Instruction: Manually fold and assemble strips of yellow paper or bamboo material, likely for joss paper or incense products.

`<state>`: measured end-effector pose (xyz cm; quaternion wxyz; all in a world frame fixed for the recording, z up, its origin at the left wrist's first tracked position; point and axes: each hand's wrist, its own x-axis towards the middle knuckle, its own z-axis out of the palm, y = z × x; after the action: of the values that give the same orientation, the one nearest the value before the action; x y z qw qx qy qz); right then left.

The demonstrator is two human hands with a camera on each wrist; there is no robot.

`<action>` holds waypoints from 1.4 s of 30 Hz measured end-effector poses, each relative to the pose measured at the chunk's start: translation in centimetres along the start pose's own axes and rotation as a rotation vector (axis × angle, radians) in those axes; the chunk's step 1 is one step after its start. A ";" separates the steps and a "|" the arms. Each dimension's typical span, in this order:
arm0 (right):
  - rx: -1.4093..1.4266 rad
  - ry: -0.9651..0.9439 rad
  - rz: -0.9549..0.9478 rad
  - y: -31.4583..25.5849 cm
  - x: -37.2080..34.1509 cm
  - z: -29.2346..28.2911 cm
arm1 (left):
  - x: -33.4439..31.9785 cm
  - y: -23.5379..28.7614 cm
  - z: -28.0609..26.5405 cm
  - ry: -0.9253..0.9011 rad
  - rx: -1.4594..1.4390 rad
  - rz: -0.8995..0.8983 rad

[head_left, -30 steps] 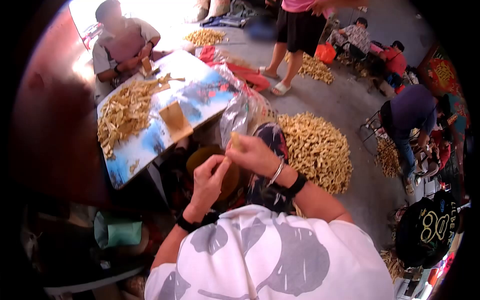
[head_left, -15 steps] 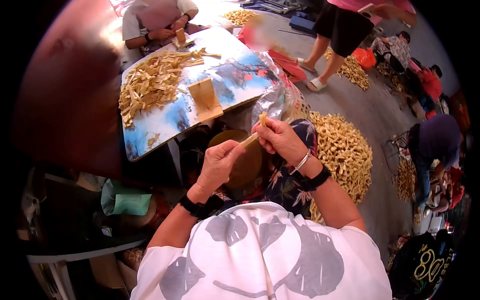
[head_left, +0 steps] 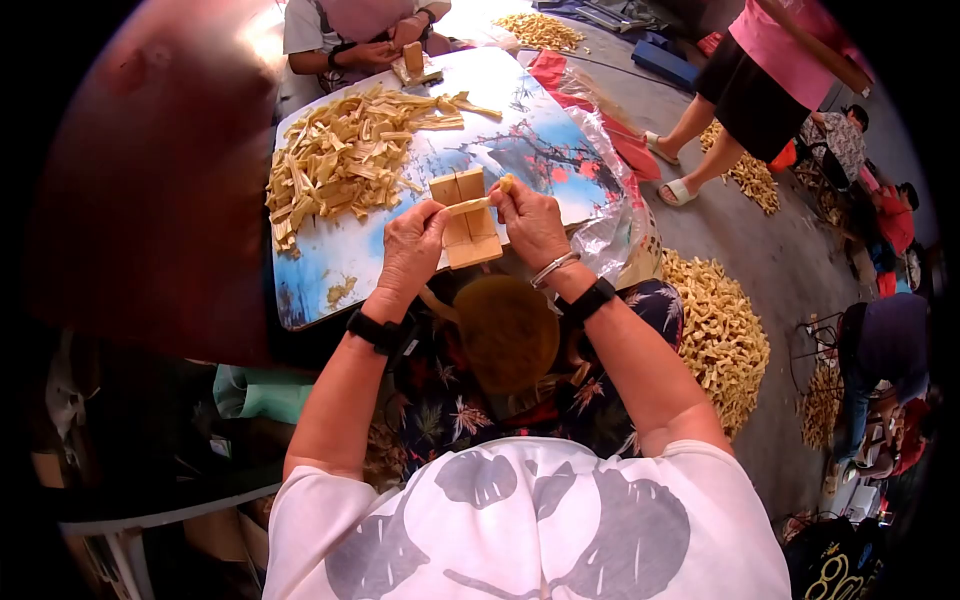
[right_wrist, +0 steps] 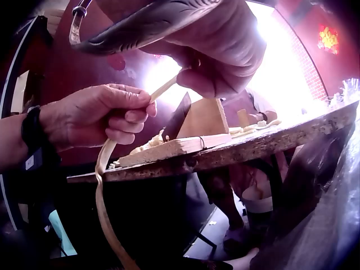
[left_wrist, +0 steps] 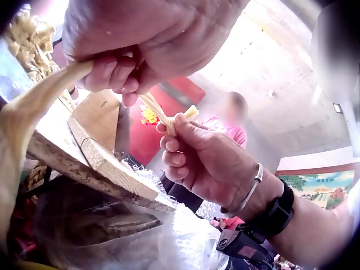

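Observation:
A pale yellow strip is stretched between the two hands, just over a wooden block stand at the table's edge. The left hand pinches one part of it; its long tail hangs below that hand in the right wrist view. At the other end, the right hand pinches the strip beside a small knotted end, seen in the left wrist view. In the right wrist view a dark upright blade-like piece stands by the wooden stand.
On the painted table lies a heap of loose strips. A person sits across it. A large pile of knotted pieces is on the floor at right, near a plastic bag. Someone in pink stands beyond.
Both hands have moved forward from above the lap to the wooden stand, carrying the strip between them. The head view has shifted, and the standing person's arm has changed position.

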<state>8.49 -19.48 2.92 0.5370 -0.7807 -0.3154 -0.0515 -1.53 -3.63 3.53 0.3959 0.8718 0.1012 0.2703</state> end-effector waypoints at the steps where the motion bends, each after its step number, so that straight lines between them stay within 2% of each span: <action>1: -0.001 -0.002 0.006 0.1 0.4 0.3 | 0.4 -0.4 0.2 0.008 -0.008 -0.019; 3: -0.002 -0.008 0.022 0.4 1.1 0.9 | 1.0 -1.3 0.6 0.029 -0.024 -0.046; 6: -0.167 0.021 -0.039 1.5 1.7 1.9 | 1.5 -2.5 1.7 0.058 -0.065 -0.069; 9: -0.377 -0.038 -0.093 3.6 1.2 3.2 | 1.8 -3.7 2.7 0.128 -0.100 -0.146; 10: -0.393 -0.051 -0.102 3.7 1.1 3.0 | 1.7 -3.9 2.9 0.158 -0.109 -0.181; 13: -0.286 -0.111 -0.074 3.9 1.5 2.2 | 1.2 -4.0 2.8 0.163 -0.092 -0.114; 16: -0.061 -0.245 0.060 3.0 0.8 -0.4 | 0.0 -3.4 1.2 -0.032 -0.757 -0.477; 19: 0.087 -0.379 0.176 0.1 -2.3 -3.3 | -2.0 -0.3 0.6 -0.037 -0.912 -0.381; 21: 0.053 -0.438 0.202 -0.3 -4.0 -3.7 | -3.3 0.7 1.1 -0.023 -0.963 -0.352; 23: 0.007 -0.422 0.196 -0.6 -5.5 -4.2 | -4.5 3.1 1.3 -0.001 -0.969 -0.361; 24: -0.002 -0.346 0.096 -0.3 -6.5 -3.8 | -5.3 3.7 1.2 -0.035 -0.870 -0.306; 27: -0.041 -0.142 -0.085 -1.0 -9.0 -2.2 | -12.6 2.7 3.0 -0.035 -0.692 -0.366; 28: -0.031 -0.073 -0.122 -1.1 -9.0 -2.3 | -9.5 2.4 5.7 -0.089 -0.759 -0.271; 30: 0.026 -0.028 -0.142 -1.6 -10.5 -1.7 | -11.1 2.6 6.3 -0.001 -0.702 -0.209; 31: 0.039 -0.019 -0.151 -1.8 -11.3 -1.8 | -11.8 3.8 5.9 0.007 -0.677 -0.329; 32: 0.018 -0.072 -0.156 -2.3 -11.8 -2.7 | -12.9 2.0 5.9 -0.098 -0.838 -0.626; 33: -0.099 -0.127 -0.146 0.8 -12.3 -1.3 | -13.3 0.9 5.7 -0.211 -0.977 -0.941; 34: -0.021 -0.097 -0.224 -1.0 -13.4 -2.3 | -14.0 3.2 4.3 -0.347 -1.215 -0.959; 35: 0.012 -0.188 -0.220 -1.0 -15.0 -2.5 | -14.9 5.2 3.3 -0.489 -1.452 -0.970; 36: -0.068 -0.269 -0.261 0.1 -16.3 -1.4 | -16.5 0.7 5.3 -0.572 -1.514 -0.868; 37: -0.164 -0.290 -0.265 -4.9 -17.1 -3.7 | -16.2 -1.2 6.3 -0.602 -1.410 -0.822; 39: -0.122 -0.233 -0.384 -3.8 -18.6 -3.3 | -15.8 -3.6 7.4 -0.644 -1.196 -0.746; 40: -0.072 -0.224 -0.334 -3.7 -18.6 -3.4 | -15.9 -4.1 7.5 -0.633 -1.251 -0.504; 41: -0.024 -0.213 -0.284 -3.6 -18.7 -3.9 | -15.9 -4.5 7.9 -0.620 -0.989 -0.426; 42: 0.027 -0.202 -0.230 -3.6 -18.9 -4.3 | -15.4 -2.7 7.5 -0.603 -0.726 -0.349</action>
<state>-7.41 -30.61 -0.27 0.5035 -0.7334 -0.4557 -0.0299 -10.11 -12.56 -8.54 0.7246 0.6872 0.0260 -0.0463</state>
